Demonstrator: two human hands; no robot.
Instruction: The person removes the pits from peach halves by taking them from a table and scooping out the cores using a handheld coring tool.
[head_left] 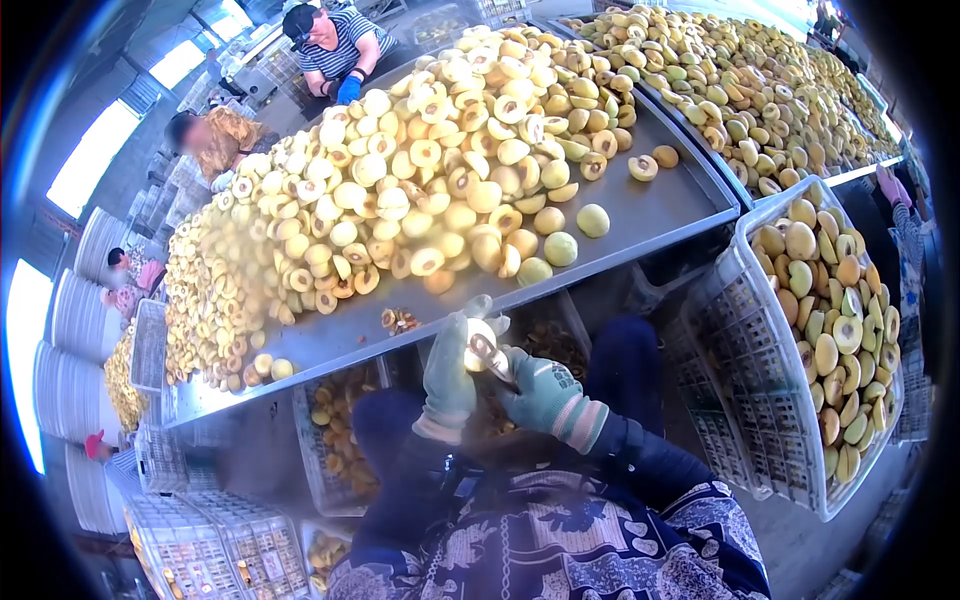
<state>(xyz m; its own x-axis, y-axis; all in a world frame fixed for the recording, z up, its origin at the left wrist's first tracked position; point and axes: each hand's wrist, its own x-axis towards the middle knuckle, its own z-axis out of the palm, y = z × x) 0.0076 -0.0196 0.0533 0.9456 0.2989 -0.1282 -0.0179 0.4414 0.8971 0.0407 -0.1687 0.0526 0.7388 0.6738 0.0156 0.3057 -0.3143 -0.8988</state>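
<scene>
My left hand (450, 380), in a pale green work glove, is closed around a yellow peach half (476, 354) with its cut face showing. My right hand (543, 396), gloved the same way, grips a small metal tool (500, 369). The tool's tip meets the cut face; whether it is a knife or a pitting spoon is unclear. Both hands are close together above my lap, by the near edge of a metal table (650, 222). A big heap of halved peaches (400, 190) covers much of that table, and a few reddish pit scraps (399, 320) lie near its edge.
At my right stands a tilted white plastic crate (745, 330) full of peach halves. Below the table are crates of fruit (340, 430). A second heap (760, 90) lies behind. Across the table are co-workers, one in a striped shirt (345, 45). White stacks (75, 315) rise at left.
</scene>
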